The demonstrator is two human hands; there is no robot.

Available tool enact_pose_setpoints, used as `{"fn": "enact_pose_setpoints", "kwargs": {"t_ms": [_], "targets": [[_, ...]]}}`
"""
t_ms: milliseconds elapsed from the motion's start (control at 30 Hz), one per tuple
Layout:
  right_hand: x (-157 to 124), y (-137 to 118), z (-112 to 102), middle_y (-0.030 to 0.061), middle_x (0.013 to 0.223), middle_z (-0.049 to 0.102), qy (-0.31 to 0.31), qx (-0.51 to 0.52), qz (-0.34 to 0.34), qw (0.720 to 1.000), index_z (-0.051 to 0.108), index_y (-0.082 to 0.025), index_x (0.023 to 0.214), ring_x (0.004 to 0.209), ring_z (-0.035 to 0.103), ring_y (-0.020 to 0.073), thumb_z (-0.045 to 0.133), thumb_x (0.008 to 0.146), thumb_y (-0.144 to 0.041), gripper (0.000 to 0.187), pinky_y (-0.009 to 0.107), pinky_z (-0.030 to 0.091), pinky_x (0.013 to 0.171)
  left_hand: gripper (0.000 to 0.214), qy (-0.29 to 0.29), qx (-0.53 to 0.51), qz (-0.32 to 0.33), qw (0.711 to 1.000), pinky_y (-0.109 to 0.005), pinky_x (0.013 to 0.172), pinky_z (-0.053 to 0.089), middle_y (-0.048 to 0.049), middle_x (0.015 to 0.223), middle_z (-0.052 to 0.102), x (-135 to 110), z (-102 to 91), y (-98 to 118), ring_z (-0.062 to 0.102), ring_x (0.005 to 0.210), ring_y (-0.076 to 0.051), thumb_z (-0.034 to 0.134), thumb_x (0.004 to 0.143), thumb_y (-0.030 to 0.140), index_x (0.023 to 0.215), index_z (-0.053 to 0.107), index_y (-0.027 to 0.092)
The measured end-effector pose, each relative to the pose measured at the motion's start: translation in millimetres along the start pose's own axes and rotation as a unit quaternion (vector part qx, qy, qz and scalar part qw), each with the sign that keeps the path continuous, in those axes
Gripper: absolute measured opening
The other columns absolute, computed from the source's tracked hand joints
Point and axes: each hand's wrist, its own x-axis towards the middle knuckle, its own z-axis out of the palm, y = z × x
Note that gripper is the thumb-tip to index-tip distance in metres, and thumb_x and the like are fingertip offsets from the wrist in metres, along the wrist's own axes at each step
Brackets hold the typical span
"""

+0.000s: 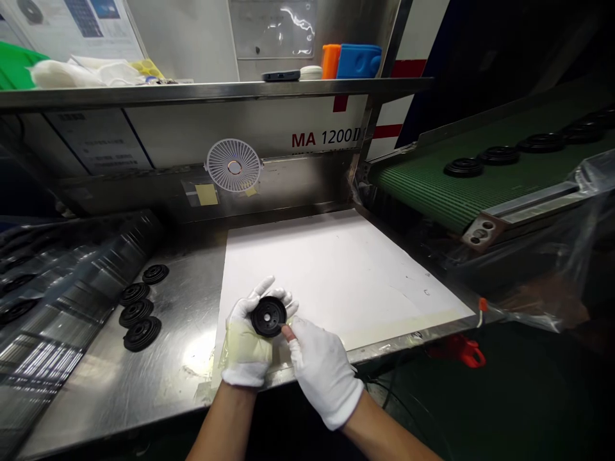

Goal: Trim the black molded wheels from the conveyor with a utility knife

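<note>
My left hand, in a white glove with a yellowish palm, holds a round black plastic wheel with a hole in its centre. Its fingers curl behind the wheel, and the recessed face is turned up toward me. At the wheel's lower right edge is my right hand, also in a white glove, with the thumb tip bare. Those fingers are closed; whatever they may grip is hidden. Both hands are over the front edge of a white sheet. To the left, several ridged black wheels lie in a row on the metal table.
Stacked clear plastic trays with black parts fill the left side. A small white fan stands behind the sheet, below a metal shelf. On the right, a green conveyor belt carries several black wheels. A red-handled tool hangs at the table's front edge.
</note>
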Motion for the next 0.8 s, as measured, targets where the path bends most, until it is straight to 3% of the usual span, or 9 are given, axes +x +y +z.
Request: {"fn": "enact_pose_setpoints", "kwargs": {"t_ms": [100, 200, 333, 467, 533, 700, 800], "targets": [[-1, 2, 2, -0.0002, 0.07, 0.06, -0.003, -0.001, 0.009, 1.0, 0.052, -0.022, 0.078, 0.063, 0.053, 0.0161, 0.036, 0.092, -0.026, 0.022, 0.028, 0.024, 0.057, 0.022, 0.014, -0.025, 0.022, 0.999, -0.039, 0.074, 0.051, -0.0036, 0.069, 0.057, 0, 0.7, -1, 0.057, 0.067, -0.015, 0.057, 0.072, 0.016, 0.092, 0.063, 0.013], [-6, -5, 7, -0.0008, 0.068, 0.059, -0.009, 0.0, 0.015, 1.0, 0.052, -0.022, 0.077, 0.06, 0.052, 0.0164, 0.035, 0.092, -0.026, 0.023, 0.029, 0.023, 0.056, 0.011, 0.043, -0.032, 0.066, 0.996, -0.032, 0.078, 0.049, 0.0003, 0.066, 0.054, 3, 1.8, -6, 0.055, 0.065, -0.011, 0.061, 0.072, 0.014, 0.082, 0.062, 0.014], [-9, -12, 10, -0.0016, 0.067, 0.058, 0.002, 0.01, -0.003, 1.0, 0.05, -0.023, 0.074, 0.059, 0.052, 0.016, 0.034, 0.093, -0.027, 0.025, 0.029, 0.023, 0.056, 0.019, 0.05, -0.03, 0.12, 0.991, -0.034, 0.084, 0.047, 0.0004, 0.072, 0.057, 1, 1.1, -7, 0.058, 0.075, -0.013, 0.058, 0.072, 0.015, 0.091, 0.061, 0.017], [-5, -3, 5, -0.0005, 0.07, 0.06, 0.007, 0.004, -0.004, 1.0, 0.052, -0.022, 0.077, 0.062, 0.053, 0.0166, 0.037, 0.091, -0.025, 0.021, 0.029, 0.023, 0.057, 0.034, 0.019, -0.005, 0.02, 1.0, -0.044, 0.074, 0.05, -0.011, 0.085, 0.061, -4, 0.5, 0, 0.059, 0.082, -0.024, 0.051, 0.073, 0.019, 0.105, 0.059, 0.013], [-4, 1, 4, 0.0002, 0.073, 0.061, 0.001, 0.005, 0.008, 1.0, 0.053, -0.022, 0.08, 0.064, 0.054, 0.0169, 0.038, 0.09, -0.024, 0.018, 0.028, 0.024, 0.058, 0.029, 0.018, -0.02, -0.001, 1.0, -0.042, 0.072, 0.051, -0.008, 0.075, 0.059, -4, 1.2, 0, 0.058, 0.072, -0.02, 0.052, 0.072, 0.018, 0.1, 0.061, 0.012], [-10, -6, 8, 0.0004, 0.069, 0.06, -0.021, 0.016, 0.026, 0.999, 0.053, -0.022, 0.077, 0.061, 0.053, 0.0163, 0.033, 0.092, -0.027, 0.025, 0.027, 0.025, 0.056, 0.009, 0.056, -0.05, 0.078, 0.994, -0.029, 0.079, 0.048, 0.0022, 0.065, 0.052, 2, 3.7, -9, 0.053, 0.064, -0.009, 0.06, 0.073, 0.014, 0.081, 0.061, 0.016], [-12, -9, 9, -0.0001, 0.069, 0.059, -0.017, 0.026, 0.014, 0.999, 0.052, -0.022, 0.076, 0.061, 0.054, 0.016, 0.032, 0.092, -0.027, 0.026, 0.027, 0.026, 0.056, 0.016, 0.051, -0.041, 0.102, 0.993, -0.032, 0.084, 0.047, 0.0007, 0.071, 0.055, 0, 2.1, -9, 0.056, 0.073, -0.011, 0.058, 0.075, 0.016, 0.091, 0.062, 0.016]]}}
